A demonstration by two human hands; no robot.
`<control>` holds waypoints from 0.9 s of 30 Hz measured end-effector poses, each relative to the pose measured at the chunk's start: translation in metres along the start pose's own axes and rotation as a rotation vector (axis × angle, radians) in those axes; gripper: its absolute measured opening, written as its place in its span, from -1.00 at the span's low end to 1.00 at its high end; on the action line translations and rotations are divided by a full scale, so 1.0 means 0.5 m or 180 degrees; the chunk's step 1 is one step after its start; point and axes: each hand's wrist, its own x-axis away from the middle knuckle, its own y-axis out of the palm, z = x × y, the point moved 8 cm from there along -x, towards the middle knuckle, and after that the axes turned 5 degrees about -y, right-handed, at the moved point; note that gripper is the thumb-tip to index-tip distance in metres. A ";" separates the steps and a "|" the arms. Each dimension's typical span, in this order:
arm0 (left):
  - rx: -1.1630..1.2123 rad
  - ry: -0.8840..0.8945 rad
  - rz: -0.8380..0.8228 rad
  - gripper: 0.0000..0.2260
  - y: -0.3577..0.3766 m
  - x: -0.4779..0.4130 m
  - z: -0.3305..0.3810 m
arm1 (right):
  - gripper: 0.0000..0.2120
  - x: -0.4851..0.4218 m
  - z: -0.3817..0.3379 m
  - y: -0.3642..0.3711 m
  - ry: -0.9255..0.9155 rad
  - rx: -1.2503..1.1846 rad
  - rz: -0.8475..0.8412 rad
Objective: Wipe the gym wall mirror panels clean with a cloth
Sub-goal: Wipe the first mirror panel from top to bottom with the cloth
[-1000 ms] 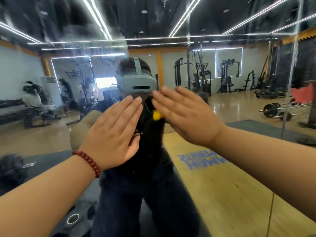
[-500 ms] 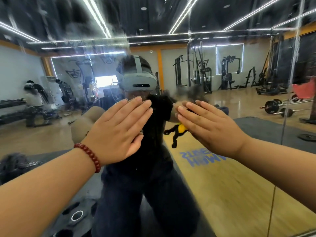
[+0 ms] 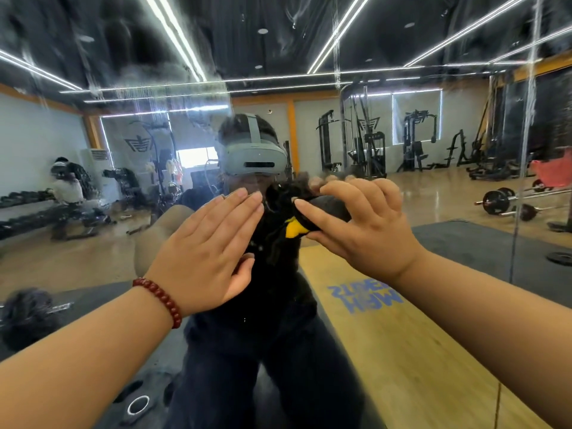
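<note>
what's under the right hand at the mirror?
The right hand curls its fingers round a black cloth with a yellow patch, held at the mirror. The part of the cloth under the palm is hidden, so contact with the glass cannot be confirmed.

Mirrored blue lettering on the reflected wooden floor (image 3: pixel 402 351) cannot be read

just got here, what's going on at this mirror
A person is cleaning a gym wall mirror. The right hand grips a black and yellow cloth at the glass, fingers curled over it. The left hand is flat and open beside it. Streaks show higher up the panel.
</note>
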 end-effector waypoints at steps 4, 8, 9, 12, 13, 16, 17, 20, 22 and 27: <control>0.0010 -0.0018 0.0006 -0.41 0.001 0.001 0.000 | -0.69 -0.015 -0.019 0.001 -0.0155 -0.0205 0.0193; -0.0021 -0.0003 0.0023 -0.41 0.002 0.001 0.002 | -0.64 0.033 -0.034 0.000 0.0181 -0.0147 -0.0051; -0.0021 -0.0002 0.0017 -0.41 0.002 0.001 0.002 | -0.62 0.040 -0.040 0.004 0.0319 -0.0165 -0.0143; -0.0015 -0.0003 0.0008 -0.40 0.003 0.003 0.000 | -0.58 0.028 -0.051 0.016 0.0628 -0.0221 -0.0205; -0.0012 -0.0005 0.0007 -0.40 0.003 0.003 0.000 | -0.60 0.022 -0.048 0.019 0.0663 -0.0236 -0.0168; -0.0019 -0.0006 0.0015 -0.41 0.004 0.004 0.000 | -0.68 0.035 -0.041 0.019 0.0615 -0.0309 -0.0034; -0.0019 -0.0006 0.0018 -0.41 0.004 0.005 -0.001 | -0.69 0.050 -0.040 0.015 0.0596 -0.0319 -0.0022; -0.0041 -0.0010 0.0032 -0.41 0.005 0.007 -0.001 | -0.69 0.079 -0.036 -0.001 0.0531 -0.0239 -0.0002; -0.0056 -0.0006 0.0040 -0.41 0.005 0.007 0.000 | -0.69 0.069 -0.024 -0.003 0.0478 -0.0100 0.0057; -0.0063 -0.0008 0.0034 -0.41 0.006 0.006 0.002 | -0.63 0.057 -0.016 -0.002 0.0520 -0.0065 0.0128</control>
